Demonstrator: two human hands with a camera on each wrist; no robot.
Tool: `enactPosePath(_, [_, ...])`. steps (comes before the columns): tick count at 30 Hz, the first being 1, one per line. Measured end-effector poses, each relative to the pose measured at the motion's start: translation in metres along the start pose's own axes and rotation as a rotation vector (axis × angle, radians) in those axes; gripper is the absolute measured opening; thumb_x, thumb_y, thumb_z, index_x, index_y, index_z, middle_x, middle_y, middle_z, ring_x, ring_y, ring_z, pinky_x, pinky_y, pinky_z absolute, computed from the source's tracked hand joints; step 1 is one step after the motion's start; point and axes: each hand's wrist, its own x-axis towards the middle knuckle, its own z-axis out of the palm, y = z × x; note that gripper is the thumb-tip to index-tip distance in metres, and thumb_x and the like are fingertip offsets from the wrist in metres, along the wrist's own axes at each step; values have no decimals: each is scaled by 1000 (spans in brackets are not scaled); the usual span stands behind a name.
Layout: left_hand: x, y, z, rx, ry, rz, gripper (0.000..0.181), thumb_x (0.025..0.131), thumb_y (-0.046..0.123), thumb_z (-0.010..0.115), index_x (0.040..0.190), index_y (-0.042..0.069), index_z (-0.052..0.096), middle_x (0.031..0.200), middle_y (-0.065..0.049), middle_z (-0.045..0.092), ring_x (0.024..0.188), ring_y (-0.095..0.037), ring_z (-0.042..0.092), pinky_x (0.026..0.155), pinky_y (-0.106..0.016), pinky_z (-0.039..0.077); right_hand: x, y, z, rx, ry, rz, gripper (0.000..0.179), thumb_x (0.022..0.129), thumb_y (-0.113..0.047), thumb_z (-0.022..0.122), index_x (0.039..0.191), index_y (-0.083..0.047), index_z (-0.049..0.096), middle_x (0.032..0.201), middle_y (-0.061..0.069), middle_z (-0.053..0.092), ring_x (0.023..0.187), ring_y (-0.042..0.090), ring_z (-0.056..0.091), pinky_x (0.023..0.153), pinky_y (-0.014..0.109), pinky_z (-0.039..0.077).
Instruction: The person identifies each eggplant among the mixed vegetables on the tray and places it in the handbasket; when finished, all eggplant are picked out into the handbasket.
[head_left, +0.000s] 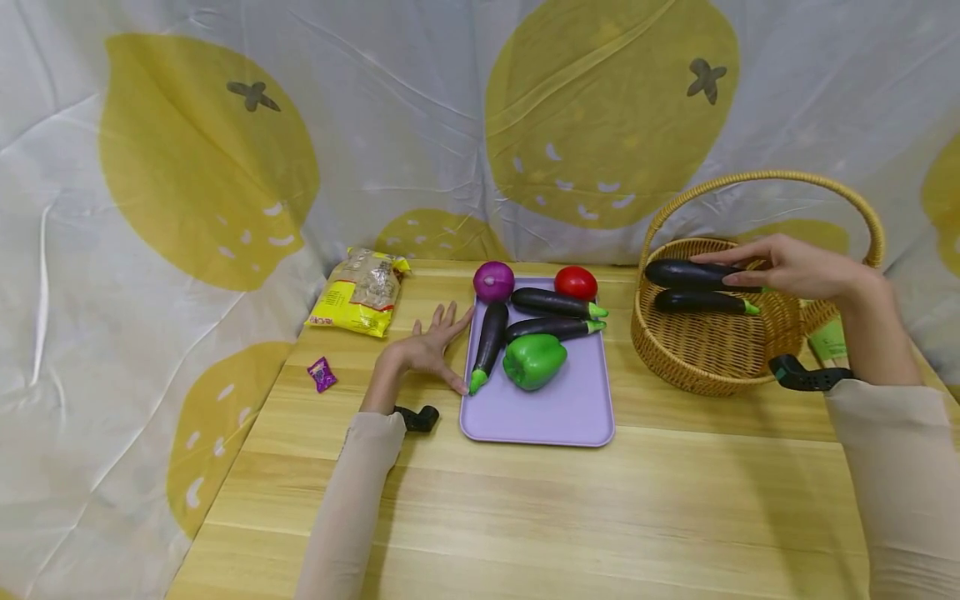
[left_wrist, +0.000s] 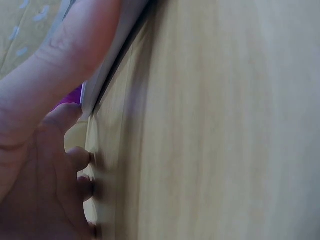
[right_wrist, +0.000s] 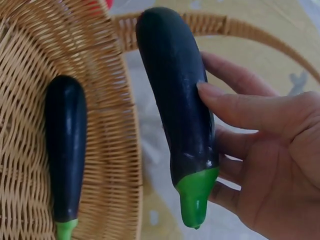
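Observation:
My right hand (head_left: 798,268) grips an eggplant (right_wrist: 172,95) between thumb and fingers, holding it over the wicker basket (head_left: 675,362). Its green stem end points toward me in the right wrist view. A second eggplant (right_wrist: 66,145) lies inside the basket, below the held one. On the left, my left hand (head_left: 427,346) rests with fingers spread beside the lilac tray (head_left: 540,421), thumb and index fingertip right at its left edge. The tray carries three eggplants (head_left: 553,302), a green bell pepper (head_left: 534,362), a purple onion (head_left: 493,282) and a red tomato (head_left: 576,284).
A yellow plastic food bag (head_left: 360,292) lies at the back left, with a small purple wrapped candy (head_left: 322,375) nearer me. The basket's tall handle (head_left: 765,177) arches over its opening. Behind the right wrist, a green packet (head_left: 828,340) is partly hidden. A lemon-print curtain hangs behind the table.

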Motion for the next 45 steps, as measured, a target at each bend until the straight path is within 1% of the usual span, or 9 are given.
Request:
enactPosePath(8, [-1,0,2,-6,-7,-5,142,71,44,95,167,29,-9,170,-12,-30,156,-32,-34,123,-64,-23,7,17,2,-32,-5,116,46,107,-13,55,154,-14,51,158,32,42,49,6,21,48,29,35])
enactPosePath(11, [-1,1,2,-5,-8,-3,142,70,44,95,167,29,-9,170,-12,-30,156,-32,-35,123,-64,-23,9,23,1,-21,-20,146,47,107,-6,52,154,-10,50,158,34,41,54,-4,35,47,30,35])
enactPosePath(13, [-1,1,3,-6,-7,-1,142,70,44,95,167,29,-9,170,-12,-30,156,-32,-34,123,-65,-23,10,28,1,-17,-19,164,48,106,-1,51,154,-9,50,157,35,40,55,-5,41,46,29,35])
enactPosePath(15, [-1,1,3,-8,-5,0,142,70,44,95,167,29,-9,170,-12,-30,156,-32,-34,123,-65,-23,12,33,2,-25,-9,169,48,105,1,52,153,-8,51,155,36,42,53,-5,40,45,27,33])
enactPosePath(18, [-1,1,3,-14,-4,-1,142,70,43,95,167,29,-9,170,-11,-31,156,-31,-35,123,-64,-24,15,41,3,-48,7,177,47,105,-3,56,152,-9,52,153,36,45,45,5,25,46,24,32])
enactPosePath(20, [0,1,3,-12,-3,1,142,70,44,95,167,29,-9,170,-11,-30,156,-31,-34,123,-65,-24,17,45,4,-69,15,177,47,105,-6,57,151,-8,53,151,37,48,45,6,20,46,23,32])
enactPosePath(25, [1,-1,3,-3,4,4,142,70,44,95,167,30,-9,170,-11,-30,156,-32,-34,123,-65,-23,22,51,6,-106,11,202,46,106,-5,54,151,-4,51,149,36,50,45,8,21,47,25,35])
enactPosePath(33, [1,-1,2,-4,4,11,142,71,42,95,167,28,-9,170,-12,-30,156,-32,-34,123,-65,-23,30,61,11,-136,8,213,45,107,-10,55,151,-5,52,148,36,51,47,8,21,53,28,37])
enactPosePath(45, [2,-2,1,-4,5,9,143,70,42,95,166,29,-10,170,-12,-30,156,-31,-34,123,-66,-23,36,79,10,-65,6,220,44,102,-5,61,146,-4,58,148,38,49,45,7,21,47,24,35])
